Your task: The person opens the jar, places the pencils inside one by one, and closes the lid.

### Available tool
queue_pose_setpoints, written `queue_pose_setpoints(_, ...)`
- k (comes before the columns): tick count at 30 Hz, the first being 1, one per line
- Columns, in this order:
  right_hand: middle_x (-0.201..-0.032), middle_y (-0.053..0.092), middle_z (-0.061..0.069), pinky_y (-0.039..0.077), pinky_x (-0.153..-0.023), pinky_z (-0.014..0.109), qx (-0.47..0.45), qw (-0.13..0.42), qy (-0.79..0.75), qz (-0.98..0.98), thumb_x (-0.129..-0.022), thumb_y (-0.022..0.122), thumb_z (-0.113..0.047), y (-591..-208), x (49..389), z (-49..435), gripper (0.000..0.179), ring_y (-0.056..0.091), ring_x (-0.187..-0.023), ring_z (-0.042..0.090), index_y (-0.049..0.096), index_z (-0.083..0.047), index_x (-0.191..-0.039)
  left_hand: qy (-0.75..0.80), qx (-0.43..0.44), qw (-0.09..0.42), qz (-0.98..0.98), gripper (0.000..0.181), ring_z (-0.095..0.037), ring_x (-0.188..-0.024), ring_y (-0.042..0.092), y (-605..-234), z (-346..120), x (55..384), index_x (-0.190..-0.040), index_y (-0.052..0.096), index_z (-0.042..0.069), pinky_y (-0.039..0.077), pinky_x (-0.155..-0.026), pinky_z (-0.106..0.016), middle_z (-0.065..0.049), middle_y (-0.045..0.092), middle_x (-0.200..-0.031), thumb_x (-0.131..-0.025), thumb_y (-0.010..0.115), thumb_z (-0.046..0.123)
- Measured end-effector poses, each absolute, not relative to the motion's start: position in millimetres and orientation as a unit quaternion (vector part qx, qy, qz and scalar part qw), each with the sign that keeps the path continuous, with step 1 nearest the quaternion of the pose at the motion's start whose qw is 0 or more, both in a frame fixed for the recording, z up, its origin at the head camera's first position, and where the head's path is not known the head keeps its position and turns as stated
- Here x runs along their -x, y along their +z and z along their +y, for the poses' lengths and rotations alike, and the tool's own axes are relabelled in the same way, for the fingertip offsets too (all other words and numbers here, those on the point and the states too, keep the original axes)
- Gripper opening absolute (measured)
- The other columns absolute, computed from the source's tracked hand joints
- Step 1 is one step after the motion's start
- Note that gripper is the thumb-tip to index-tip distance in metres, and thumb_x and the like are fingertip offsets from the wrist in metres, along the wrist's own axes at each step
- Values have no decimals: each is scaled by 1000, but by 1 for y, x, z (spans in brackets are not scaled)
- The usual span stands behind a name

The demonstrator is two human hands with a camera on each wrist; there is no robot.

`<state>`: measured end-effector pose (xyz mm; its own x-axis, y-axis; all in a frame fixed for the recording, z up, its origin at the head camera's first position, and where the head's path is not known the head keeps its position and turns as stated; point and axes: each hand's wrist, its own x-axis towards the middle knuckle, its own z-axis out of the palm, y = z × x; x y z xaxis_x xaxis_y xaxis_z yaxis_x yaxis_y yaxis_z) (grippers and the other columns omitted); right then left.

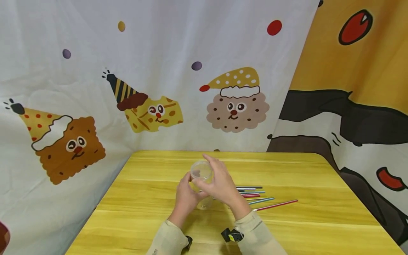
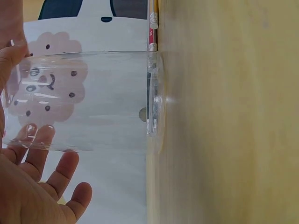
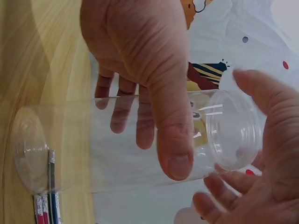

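A tall clear plastic jar (image 1: 205, 204) stands upright on the wooden table, its round rim at the top. My left hand (image 1: 187, 197) grips the jar's side, with the thumb (image 3: 174, 140) on the near face and the fingers behind. Around the rim, my right hand (image 1: 221, 181) is spread, its thumb and fingers apart on either side of the mouth. Part of the jar's middle is hidden behind both hands in the head view. Seen from the right wrist, the other fingers of my right hand (image 3: 275, 158) lie close by the rim.
Several pencils lie on the table right of the jar, partly behind my right arm; a red pencil (image 1: 277, 205) reaches furthest right. The table (image 1: 134, 212) ends at a curtain (image 1: 178, 42) printed with cartoon food. Both sleeved wrists carry small black cameras.
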<state>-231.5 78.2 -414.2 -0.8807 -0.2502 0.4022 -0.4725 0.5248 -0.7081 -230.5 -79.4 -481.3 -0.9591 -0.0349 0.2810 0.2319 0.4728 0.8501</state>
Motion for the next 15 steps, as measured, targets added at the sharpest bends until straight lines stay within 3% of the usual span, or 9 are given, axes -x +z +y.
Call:
queue_pose_setpoints(3, -156, 55, 13, 49, -110, 63, -190, 129, 435, -870, -85, 88, -50, -415, 231, 76, 95, 52, -142, 36, 45, -13, -161, -520, 59, 121, -844, 79, -31, -127, 63, -481, -80, 229, -143, 61, 14, 53, -107, -58, -5, 70, -134, -75, 99, 28)
queue_pose_setpoints(9, -149, 61, 12, 51, -104, 62, -177, 137, 454, -862, -87, 87, -43, -415, 231, 74, 85, 56, -135, 34, 50, -15, -158, -502, 54, 124, -854, 76, -19, -106, 61, -482, -81, 232, -138, 63, 14, 55, -89, -43, -3, 69, -121, -74, 100, 35)
queue_pose_setpoints(15, -148, 62, 12, 51, -104, 61, -188, 148, 463, -853, -87, 87, -34, -416, 230, 73, 80, 55, -136, 35, 52, -13, -156, -491, 59, 130, -859, 76, -17, -102, 61, -482, -80, 233, -137, 63, 12, 54, -87, -41, -4, 69, -116, -74, 99, 33)
